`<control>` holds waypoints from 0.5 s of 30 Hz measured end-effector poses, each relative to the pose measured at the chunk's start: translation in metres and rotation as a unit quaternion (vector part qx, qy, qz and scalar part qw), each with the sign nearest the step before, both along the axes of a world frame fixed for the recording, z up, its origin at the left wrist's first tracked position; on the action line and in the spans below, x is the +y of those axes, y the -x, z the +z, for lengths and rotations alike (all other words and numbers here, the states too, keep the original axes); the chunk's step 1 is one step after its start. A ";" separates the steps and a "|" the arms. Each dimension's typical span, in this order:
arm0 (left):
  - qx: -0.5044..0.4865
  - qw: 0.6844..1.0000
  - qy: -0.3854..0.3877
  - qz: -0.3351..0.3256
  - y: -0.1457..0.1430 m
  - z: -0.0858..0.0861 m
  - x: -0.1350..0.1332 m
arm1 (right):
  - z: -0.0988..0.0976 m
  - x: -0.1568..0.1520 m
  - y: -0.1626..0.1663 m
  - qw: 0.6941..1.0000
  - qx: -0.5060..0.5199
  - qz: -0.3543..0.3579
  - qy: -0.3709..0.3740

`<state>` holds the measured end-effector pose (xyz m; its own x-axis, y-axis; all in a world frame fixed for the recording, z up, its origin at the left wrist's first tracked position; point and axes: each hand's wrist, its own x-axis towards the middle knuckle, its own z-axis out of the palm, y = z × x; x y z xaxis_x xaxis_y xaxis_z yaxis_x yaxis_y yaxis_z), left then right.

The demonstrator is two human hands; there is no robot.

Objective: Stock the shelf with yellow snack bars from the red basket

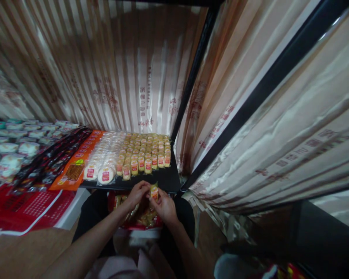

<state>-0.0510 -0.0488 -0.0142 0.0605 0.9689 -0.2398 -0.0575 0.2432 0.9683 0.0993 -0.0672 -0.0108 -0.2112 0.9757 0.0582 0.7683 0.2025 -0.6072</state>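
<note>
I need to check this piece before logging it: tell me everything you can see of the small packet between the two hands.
The small packet is yellowish, with a shiny, plastic-looking wrapper and an orange-red label facing the camera; its print is too blurred to read. It stands roughly upright, pinched in the right hand. The left hand has its fingertips close beside it; whether they touch it is unclear. It is in front of the black shelf. Its lower end is partly hidden by fingers.
</note>
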 end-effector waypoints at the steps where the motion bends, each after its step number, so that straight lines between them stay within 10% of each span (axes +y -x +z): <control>1: -0.008 1.000 -0.008 0.005 -0.002 0.004 0.003 | 0.003 0.005 -0.001 1.000 0.003 -0.009 -0.007; 15: 0.083 0.994 -0.047 0.047 -0.041 0.006 0.037 | 0.014 0.065 -0.001 0.986 -0.055 -0.154 -0.022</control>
<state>-0.0105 -0.0114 -0.0085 -0.0634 0.9872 -0.1462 0.0866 0.1514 0.9847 0.1002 -0.0017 0.0037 0.0881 0.9915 0.0960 0.8579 -0.0265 -0.5131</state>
